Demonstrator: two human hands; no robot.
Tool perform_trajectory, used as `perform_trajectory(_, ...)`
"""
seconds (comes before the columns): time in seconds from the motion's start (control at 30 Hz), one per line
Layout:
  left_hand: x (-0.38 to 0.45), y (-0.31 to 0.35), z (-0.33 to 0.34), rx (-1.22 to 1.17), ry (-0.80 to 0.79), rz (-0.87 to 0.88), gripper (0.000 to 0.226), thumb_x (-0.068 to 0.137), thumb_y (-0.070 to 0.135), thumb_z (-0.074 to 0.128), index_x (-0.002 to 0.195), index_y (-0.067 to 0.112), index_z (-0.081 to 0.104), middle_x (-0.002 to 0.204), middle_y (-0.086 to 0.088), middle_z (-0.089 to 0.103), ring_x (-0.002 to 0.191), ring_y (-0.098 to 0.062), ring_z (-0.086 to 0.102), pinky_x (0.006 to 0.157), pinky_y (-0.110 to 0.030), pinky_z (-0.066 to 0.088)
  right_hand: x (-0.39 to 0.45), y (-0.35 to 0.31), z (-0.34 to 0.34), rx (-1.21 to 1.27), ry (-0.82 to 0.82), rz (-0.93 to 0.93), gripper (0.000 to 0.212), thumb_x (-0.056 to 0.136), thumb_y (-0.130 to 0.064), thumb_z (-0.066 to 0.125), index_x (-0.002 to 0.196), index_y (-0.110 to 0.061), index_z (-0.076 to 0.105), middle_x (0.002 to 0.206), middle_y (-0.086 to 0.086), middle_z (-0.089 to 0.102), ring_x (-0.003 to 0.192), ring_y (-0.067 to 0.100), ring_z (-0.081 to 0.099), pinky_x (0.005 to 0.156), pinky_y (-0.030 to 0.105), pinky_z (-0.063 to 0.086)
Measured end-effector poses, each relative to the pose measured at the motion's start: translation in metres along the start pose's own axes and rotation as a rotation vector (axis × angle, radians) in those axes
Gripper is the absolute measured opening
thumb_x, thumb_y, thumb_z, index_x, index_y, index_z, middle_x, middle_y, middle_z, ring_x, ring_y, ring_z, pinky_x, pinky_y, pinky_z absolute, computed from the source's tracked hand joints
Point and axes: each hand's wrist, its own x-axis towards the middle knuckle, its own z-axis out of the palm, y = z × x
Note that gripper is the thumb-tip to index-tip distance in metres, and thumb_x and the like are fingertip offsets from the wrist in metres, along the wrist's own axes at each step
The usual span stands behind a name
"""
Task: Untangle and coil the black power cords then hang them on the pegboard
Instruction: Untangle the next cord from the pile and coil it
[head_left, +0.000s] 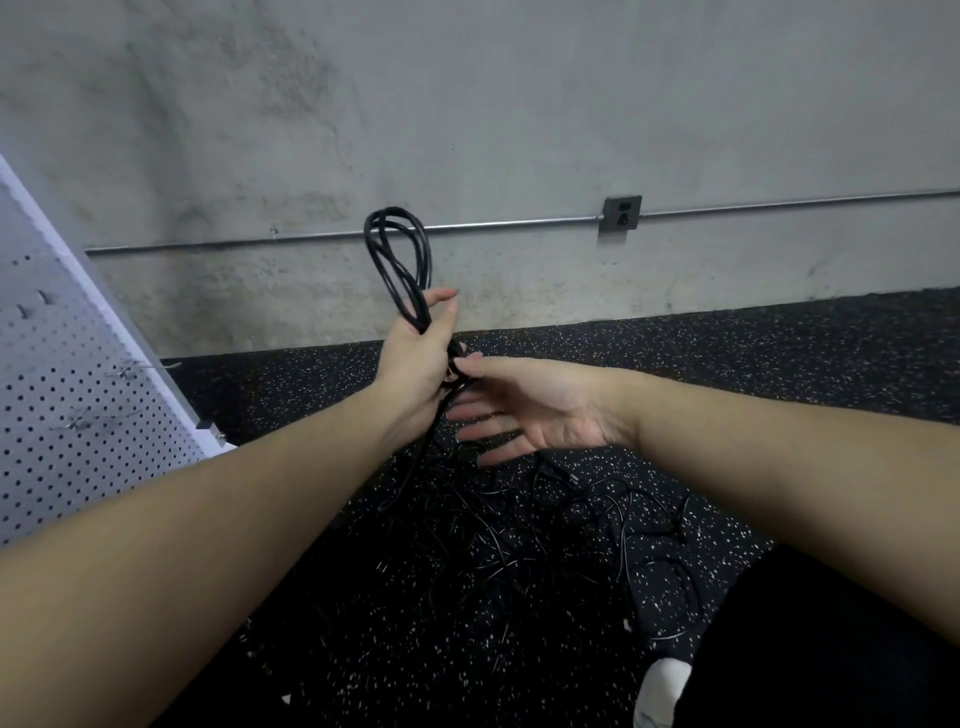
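A: Where does the view look from?
B: From the person's head, facing forward and down, wide-angle, so lines bend toward the edges.
A: How near?
B: Close: both forearms reach in from the bottom corners, and the floor (779, 364) lies just below.
A: What bounds it?
B: A wall (467, 104) straight ahead, a pegboard (62, 395) at the left edge.
A: Another view?
B: Only this one

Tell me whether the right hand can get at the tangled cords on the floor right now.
Probably yes: the right hand is mostly open, fingertips only touching the coil, and the tangled cords lie just below it, nothing between.
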Motion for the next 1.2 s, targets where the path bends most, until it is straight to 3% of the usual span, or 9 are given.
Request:
perform_trajectory(0.17,0.003,0.0,-0.001,0.036,-0.001,0.047,0.014,0.105,0.021,0.056,0.103,0.029,0.068,0.088,-0.001,0.051,0.051,-0.002,0.056,0.067,-0.038,0.062,0.006,-0.002,-0.003,0.036,0.042,-0.081,0.026,0.105,-0.025,0.043,0.122,-0.02,0.062,0.116,0.012,0.074,0.116,0.026,0.068,0.106,0.047,0.051)
perform_trajectory(0.27,0.005,0.001,-0.004,0.14,0.014,0.102,0.015,0.106,0.02,0.055,0.105,0.028,0.067,0.081,-0.001,0.048,0.049,-0.002,0.052,0.054,-0.026,0.056,0.004,-0.006,0.001,0.138,0.009,-0.058,0.021,0.103,-0.021,0.035,0.1,-0.015,0.055,0.067,0.005,0.06,0.066,0.021,0.065,0.076,0.037,0.06)
perform_trajectory(0.37,0.007,0.0,-0.007,0.252,0.028,0.129,0.017,0.106,0.019,0.053,0.11,0.026,0.068,0.073,0.003,0.047,0.057,-0.007,0.047,0.06,-0.031,0.061,-0.001,-0.004,0.002,-0.304,0.086,-0.097,0.018,0.106,-0.026,0.037,0.097,-0.014,0.048,0.058,-0.004,0.042,0.045,0.011,0.036,0.043,0.025,0.035)
perform_trajectory(0.43,0.008,0.001,-0.011,0.333,0.04,0.128,0.018,0.107,0.021,0.052,0.11,0.027,0.068,0.082,0.005,0.049,0.065,-0.009,0.047,0.064,-0.031,0.062,-0.006,-0.002,-0.005,-0.748,0.104,-0.163,0.021,0.109,-0.034,0.041,0.105,-0.014,0.048,0.062,-0.004,0.048,0.044,0.011,0.038,0.04,0.025,0.031)
perform_trajectory(0.5,0.01,0.003,-0.017,0.421,0.065,0.104,0.017,0.107,0.023,0.051,0.111,0.027,0.067,0.09,0.004,0.051,0.072,-0.012,0.049,0.064,-0.03,0.061,-0.011,-0.002,-0.016,-0.888,0.137,-0.208,0.025,0.106,-0.041,0.049,0.096,-0.018,0.052,0.063,-0.006,0.05,0.046,0.01,0.041,0.041,0.024,0.034)
perform_trajectory(0.63,0.008,0.0,-0.029,0.566,0.014,0.032,0.016,0.106,0.022,0.053,0.111,0.026,0.068,0.111,0.003,0.061,0.08,-0.014,0.056,0.056,-0.024,0.057,-0.02,-0.006,-0.031,-0.7,0.234,-0.346,0.024,0.099,-0.04,0.062,0.088,-0.019,0.064,0.053,-0.015,0.048,0.047,0.004,0.038,0.046,0.016,0.031)
perform_trajectory(0.77,0.002,-0.007,-0.029,0.616,-0.141,-0.04,0.015,0.104,0.028,0.059,0.1,0.032,0.072,0.088,-0.002,0.066,0.059,-0.012,0.055,0.05,-0.024,0.052,-0.015,-0.004,-0.029,-0.643,0.332,-0.503,0.021,0.099,-0.035,0.064,0.106,-0.018,0.074,0.059,-0.015,0.055,0.048,0.0,0.039,0.048,0.014,0.031)
perform_trajectory(1.07,-0.018,0.005,-0.009,0.613,-0.276,-0.109,0.051,0.1,0.065,0.041,0.103,0.026,0.074,0.05,0.014,0.049,0.053,-0.007,0.052,0.058,-0.029,0.054,-0.01,-0.011,-0.03,-0.624,0.672,-0.488,0.052,0.077,-0.061,0.078,0.054,-0.024,0.049,0.049,-0.012,0.043,0.045,0.007,0.034,0.052,0.03,0.025)
perform_trajectory(1.2,-0.019,0.003,-0.01,0.764,-0.375,-0.021,0.019,0.091,0.045,0.072,0.094,0.026,0.07,0.07,0.01,0.055,0.061,-0.007,0.051,0.055,-0.027,0.049,-0.013,-0.016,-0.026,-0.437,0.538,-0.494,0.039,0.083,-0.049,0.079,0.072,-0.019,0.055,0.05,-0.011,0.04,0.044,0.007,0.031,0.043,0.022,0.024)
